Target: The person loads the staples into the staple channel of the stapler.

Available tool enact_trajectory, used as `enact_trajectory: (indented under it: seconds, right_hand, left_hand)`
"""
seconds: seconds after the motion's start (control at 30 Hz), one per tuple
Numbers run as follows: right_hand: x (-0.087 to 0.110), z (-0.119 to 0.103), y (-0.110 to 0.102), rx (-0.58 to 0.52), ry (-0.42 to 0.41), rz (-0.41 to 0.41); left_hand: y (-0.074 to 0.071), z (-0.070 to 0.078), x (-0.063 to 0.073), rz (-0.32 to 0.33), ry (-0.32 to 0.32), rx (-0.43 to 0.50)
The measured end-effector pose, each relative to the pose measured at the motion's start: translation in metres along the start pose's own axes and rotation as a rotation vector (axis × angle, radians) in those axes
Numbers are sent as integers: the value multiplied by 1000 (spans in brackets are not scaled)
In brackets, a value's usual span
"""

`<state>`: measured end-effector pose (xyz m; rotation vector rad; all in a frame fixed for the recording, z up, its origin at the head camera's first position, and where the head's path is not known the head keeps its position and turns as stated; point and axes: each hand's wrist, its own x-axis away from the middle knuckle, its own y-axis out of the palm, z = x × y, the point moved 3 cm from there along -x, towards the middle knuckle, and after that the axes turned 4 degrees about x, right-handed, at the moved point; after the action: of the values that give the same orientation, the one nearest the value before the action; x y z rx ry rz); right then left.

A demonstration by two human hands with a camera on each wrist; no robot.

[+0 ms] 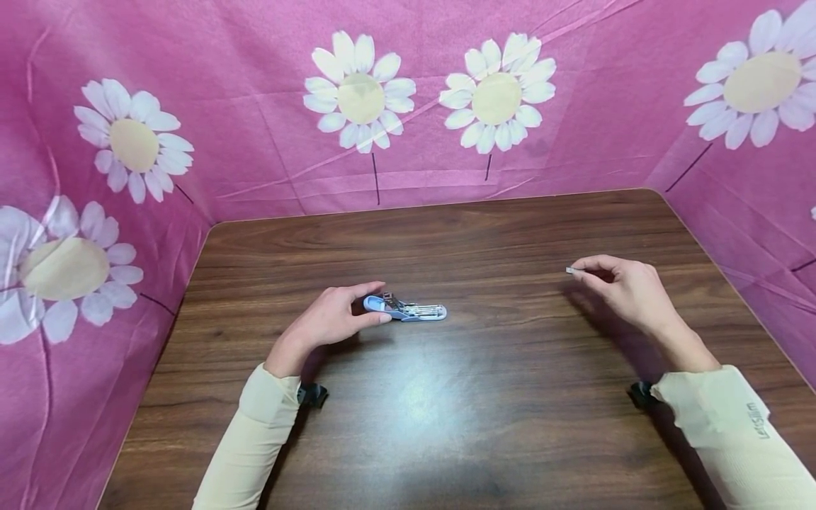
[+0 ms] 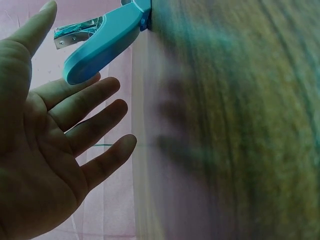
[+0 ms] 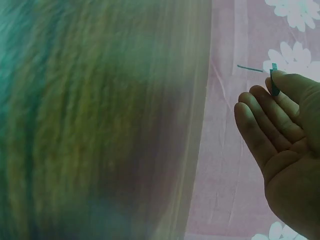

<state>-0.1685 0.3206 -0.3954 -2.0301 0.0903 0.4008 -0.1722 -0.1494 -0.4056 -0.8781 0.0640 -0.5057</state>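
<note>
Table (image 1: 484, 425) was the work surface, opened stapler (image 1: 408, 312) near its middle. Left hand (image 1: 331, 315) was at the stapler's raised blue end, thumb and forefinger either side of it, fingers spread and fairly straight; no firm grip showed. Right hand (image 1: 627, 290) was well apart, above the table's right side, thumb and forefinger pinching a small piece (image 1: 569, 270), other fingers loosely extended. Stapler was folded open, metal insides (image 1: 421, 310) exposed, so opening counted as done. Small piece, probably a staple strip, was out of the stapler; judged about midway, with loading and closing left if that's what it was for.

Unclear: whether left thumb or forefinger actually touched the stapler; forefinger partly behind it in left wrist view, and the stapler's other end cut off by the frame top. Small piece mostly covered by fingertips, dark in right wrist view. Couldn't tell if staples already sat inside. Table blurred in both wrist views.
</note>
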Motion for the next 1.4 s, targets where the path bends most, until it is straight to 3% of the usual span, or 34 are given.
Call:
enact_trajectory:
  seconds: [0.9, 1.4]
  right_hand:
    - [-14, -37, -2, -91, -15, -16]
    - [-22, -58, 14, -136, -48, -14]
  left_hand:
    - [0, -2, 1, 4, 47, 27]
    - [1, -4, -1, 23, 55, 63]
